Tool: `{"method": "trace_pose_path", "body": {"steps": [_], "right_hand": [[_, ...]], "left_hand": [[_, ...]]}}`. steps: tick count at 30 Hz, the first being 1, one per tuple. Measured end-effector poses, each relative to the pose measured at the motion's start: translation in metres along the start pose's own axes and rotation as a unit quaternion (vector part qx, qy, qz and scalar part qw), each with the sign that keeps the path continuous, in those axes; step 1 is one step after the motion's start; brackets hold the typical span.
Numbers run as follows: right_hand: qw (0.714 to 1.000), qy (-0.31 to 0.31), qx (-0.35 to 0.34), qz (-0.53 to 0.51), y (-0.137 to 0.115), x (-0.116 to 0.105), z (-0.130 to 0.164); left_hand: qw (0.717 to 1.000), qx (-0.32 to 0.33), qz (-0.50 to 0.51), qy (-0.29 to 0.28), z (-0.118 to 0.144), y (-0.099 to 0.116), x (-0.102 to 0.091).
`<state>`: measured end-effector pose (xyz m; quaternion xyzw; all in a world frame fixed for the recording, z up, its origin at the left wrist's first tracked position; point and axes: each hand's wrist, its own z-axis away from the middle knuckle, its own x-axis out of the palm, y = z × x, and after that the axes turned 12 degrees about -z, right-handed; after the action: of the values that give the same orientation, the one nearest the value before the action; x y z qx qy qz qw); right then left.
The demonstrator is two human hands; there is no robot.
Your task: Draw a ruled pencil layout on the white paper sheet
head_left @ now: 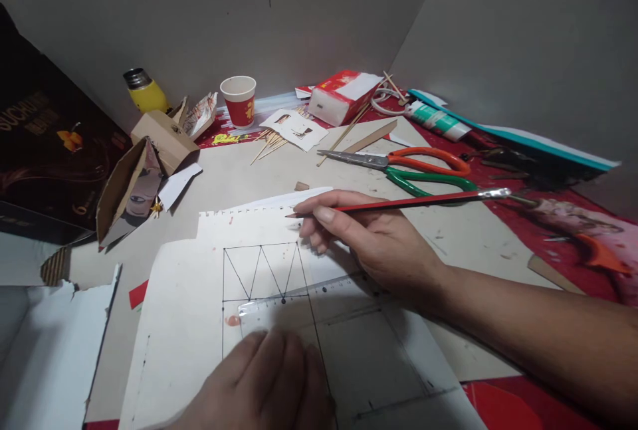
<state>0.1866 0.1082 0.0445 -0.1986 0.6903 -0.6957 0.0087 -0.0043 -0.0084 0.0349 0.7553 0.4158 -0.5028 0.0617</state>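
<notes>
My right hand (373, 237) is closed on a red and black pencil (409, 203), its sharpened tip pointing left above the paper. On the white sheet (179, 297) is a ruled line drawing (260, 246), a rectangle with zigzag lines inside. A transparent ruler (309, 290) lies across the drawing, slanting up to the right, its right end passing below my right hand. Close to the ruler's left end rests my left hand (269, 383), slightly blurred. Its fingers are curled under, and their tips and anything beneath them are hidden.
Scissors (389, 163) with orange and green handles lie beyond the paper. Farther back are a paper cup (239, 103), thin wooden sticks (266, 145), a red-and-white box (343, 94) and a tube (438, 121). Folded cardboard (164, 141) and a dark box (50, 124) stand left.
</notes>
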Motion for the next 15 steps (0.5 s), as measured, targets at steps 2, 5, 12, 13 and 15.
{"method": "trace_pose_path", "body": {"steps": [2,5,12,13,15], "right_hand": [[1.0,0.002,-0.003,0.006,-0.001,0.0,0.0],[1.0,0.005,-0.008,0.013,-0.002,0.001,0.0],[0.998,0.015,-0.035,0.048,-0.003,0.001,0.001],[0.998,0.017,-0.038,0.051,-0.003,0.001,0.002],[0.998,0.021,-0.042,0.052,-0.005,0.001,0.002]], "left_hand": [[0.999,-0.034,-0.017,-0.026,0.002,-0.002,0.0],[0.995,-0.051,-0.056,-0.068,0.008,0.001,0.002],[0.993,0.005,-0.092,-0.071,0.014,0.011,-0.003],[0.993,0.019,-0.089,-0.077,0.012,0.01,-0.006],[0.992,0.039,-0.081,-0.088,0.009,0.008,-0.011]]}}
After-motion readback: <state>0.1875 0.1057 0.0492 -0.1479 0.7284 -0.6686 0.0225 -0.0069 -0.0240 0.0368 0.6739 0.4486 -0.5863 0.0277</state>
